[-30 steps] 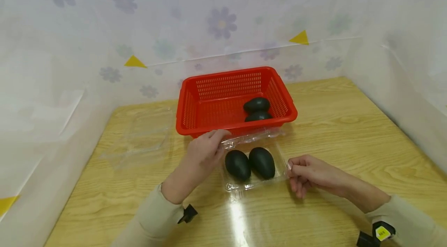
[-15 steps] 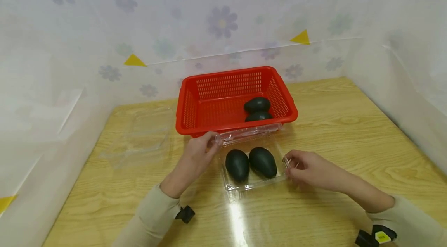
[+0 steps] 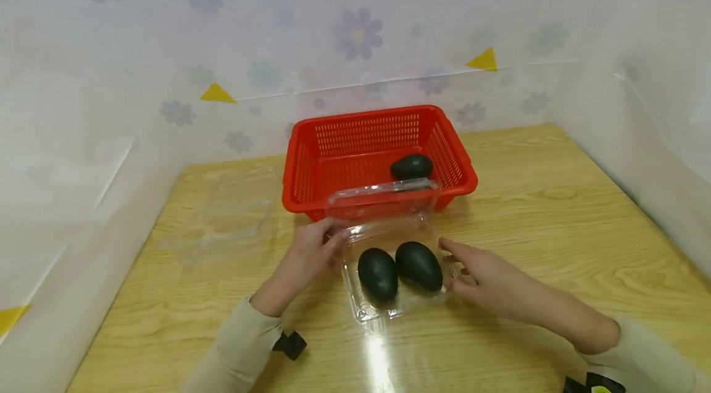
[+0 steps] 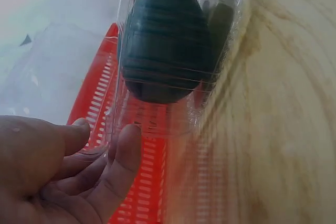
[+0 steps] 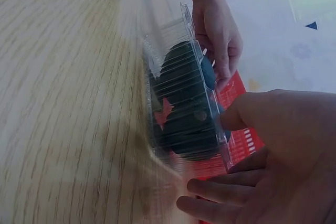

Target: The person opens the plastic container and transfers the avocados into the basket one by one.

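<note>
A clear plastic clamshell box (image 3: pixel 363 314) lies on the table with its lid (image 3: pixel 383 190) raised towards the basket. Two dark green avocados (image 3: pixel 378 274) lie side by side in it. At the box's back left corner is my left hand (image 3: pixel 308 257), thumb and fingers apart around the plastic edge. Beside the right wall, my right hand (image 3: pixel 494 282) has its fingers spread, the tips at or very near the plastic. In the right wrist view, the thumb (image 5: pixel 236 114) overlaps the box edge while the other fingers extend below it.
Behind the box stands a red basket (image 3: pixel 302 195) with another dark avocado (image 3: pixel 412 166) in it; a second one shows dimly through the lid. Another clear plastic box (image 3: pixel 233 214) sits on the left of the wooden table (image 3: pixel 544 208). Flowered sheeting (image 3: pixel 355 35) encloses the back and sides.
The lid has risen and now stands in front of the basket. The box has shifted slightly towards me. My left fingers have loosened from the lid corner, and my right fingers have spread.
</note>
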`<state>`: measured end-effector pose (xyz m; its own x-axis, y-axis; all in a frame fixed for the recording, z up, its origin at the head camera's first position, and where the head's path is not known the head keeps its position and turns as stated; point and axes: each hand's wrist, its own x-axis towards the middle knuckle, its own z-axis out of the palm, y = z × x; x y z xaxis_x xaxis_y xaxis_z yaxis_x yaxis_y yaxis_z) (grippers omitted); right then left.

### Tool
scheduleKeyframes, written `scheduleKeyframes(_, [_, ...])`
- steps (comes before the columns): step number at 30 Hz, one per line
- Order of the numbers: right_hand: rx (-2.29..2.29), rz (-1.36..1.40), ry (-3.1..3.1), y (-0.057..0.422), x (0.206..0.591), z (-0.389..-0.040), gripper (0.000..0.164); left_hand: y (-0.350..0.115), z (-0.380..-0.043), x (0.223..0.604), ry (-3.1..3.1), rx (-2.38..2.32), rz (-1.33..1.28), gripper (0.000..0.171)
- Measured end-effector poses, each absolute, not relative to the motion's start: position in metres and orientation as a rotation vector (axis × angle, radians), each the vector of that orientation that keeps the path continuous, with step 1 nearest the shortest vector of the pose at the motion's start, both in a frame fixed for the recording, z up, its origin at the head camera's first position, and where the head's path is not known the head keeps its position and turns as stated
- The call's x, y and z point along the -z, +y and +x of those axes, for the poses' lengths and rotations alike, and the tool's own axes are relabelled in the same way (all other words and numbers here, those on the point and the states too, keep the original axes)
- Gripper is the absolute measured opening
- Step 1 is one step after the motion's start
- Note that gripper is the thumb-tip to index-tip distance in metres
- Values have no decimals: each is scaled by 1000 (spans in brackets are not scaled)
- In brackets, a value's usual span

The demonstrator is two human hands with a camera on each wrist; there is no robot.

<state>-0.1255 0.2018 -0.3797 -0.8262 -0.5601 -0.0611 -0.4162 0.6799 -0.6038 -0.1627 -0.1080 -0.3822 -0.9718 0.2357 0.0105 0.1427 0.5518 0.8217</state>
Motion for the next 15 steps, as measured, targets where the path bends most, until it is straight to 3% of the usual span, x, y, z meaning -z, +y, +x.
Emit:
scheduleKeyframes(6, [628,-752,2737,196,373,-115,69,-116,-158,385,2728,-1330,321,18])
scheduleKeyframes(15, [564,-808,2771,190,370,-109,66,-126,-129,371,3433,-587,657,25])
